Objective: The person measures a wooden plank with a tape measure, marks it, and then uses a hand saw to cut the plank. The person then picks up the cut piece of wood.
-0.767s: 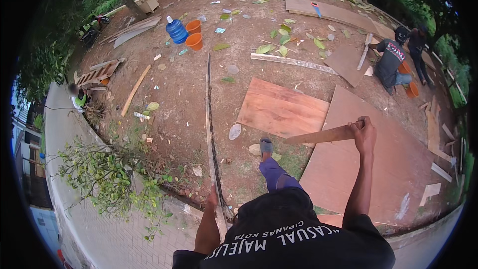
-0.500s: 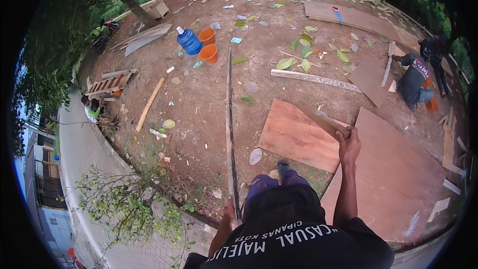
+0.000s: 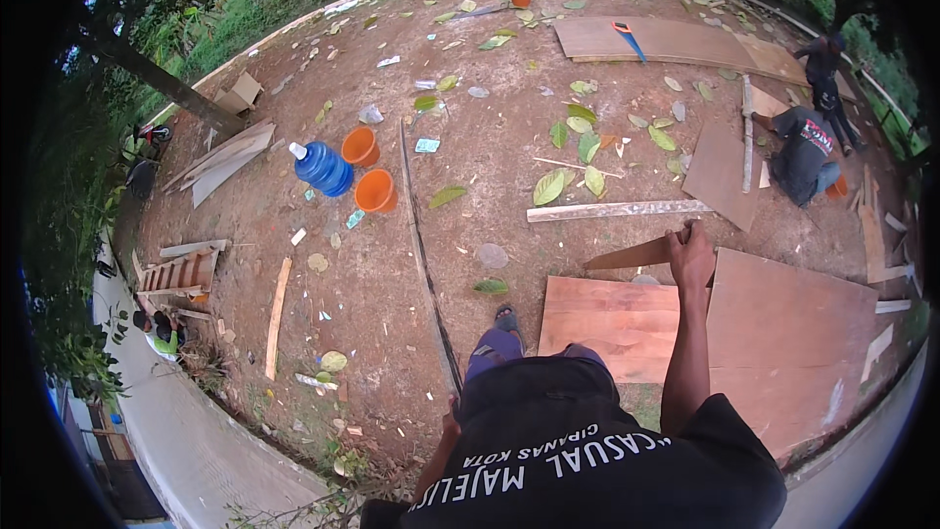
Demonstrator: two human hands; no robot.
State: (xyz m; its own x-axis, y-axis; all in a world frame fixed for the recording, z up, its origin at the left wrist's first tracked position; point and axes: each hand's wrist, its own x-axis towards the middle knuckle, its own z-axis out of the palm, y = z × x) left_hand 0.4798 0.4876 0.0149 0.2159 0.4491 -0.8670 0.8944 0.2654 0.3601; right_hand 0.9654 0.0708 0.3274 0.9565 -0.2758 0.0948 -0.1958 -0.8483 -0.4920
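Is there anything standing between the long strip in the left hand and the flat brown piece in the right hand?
Nothing visible stands between the long strip in the left hand and the flat brown piece in the right hand; in that gap, a green leaf merely lies on the ground.

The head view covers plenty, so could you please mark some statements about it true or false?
1. The left hand holds a long strip. True.
2. Only the left hand holds something. False: the right hand holds a brown tapered piece.
3. The blue jug is left of the two orange buckets beside it. True.
4. The long strip is left of the blue jug. False: it is right of it.
5. The saw lies on a board. True.
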